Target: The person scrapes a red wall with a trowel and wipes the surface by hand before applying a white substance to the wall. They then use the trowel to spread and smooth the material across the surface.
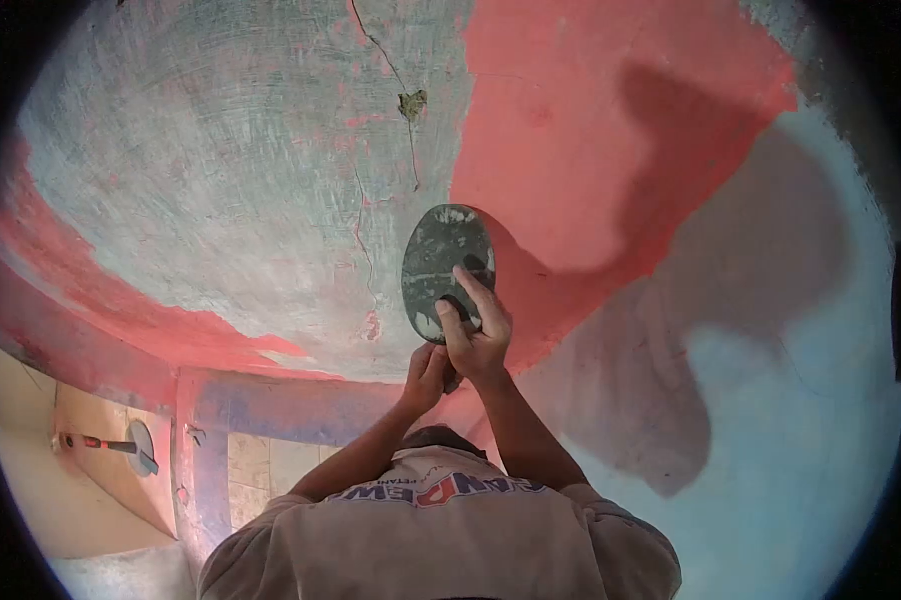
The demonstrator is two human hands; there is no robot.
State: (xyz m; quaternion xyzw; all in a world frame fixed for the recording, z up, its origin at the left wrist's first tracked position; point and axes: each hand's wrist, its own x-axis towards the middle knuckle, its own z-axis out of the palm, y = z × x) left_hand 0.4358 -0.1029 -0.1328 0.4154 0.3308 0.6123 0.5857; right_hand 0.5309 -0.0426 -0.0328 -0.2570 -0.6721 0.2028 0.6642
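Observation:
A dark, oval, flat-faced tool (447, 255) with pale scuffs lies over the wall, along the line between grey and red paint. My right hand (479, 340) grips its lower right side, thumb and a finger laid across the dark face. Just below and to the left, my left hand (427, 382) is closed by the tool's lower end, around a short dark part that is mostly hidden. The scraped grey wall surface (241, 190) stretches to the left of the tool, and smooth red paint (561, 130) covers the wall to its right.
A long crack (376, 45) with a broken hole runs down the grey surface. Pale blue wall (801, 420) lies right, under large shadows. At lower left, a red-and-black handled tool (106, 443) is beside a round grey disc (143, 450). A purplish band (301, 405) edges the bottom.

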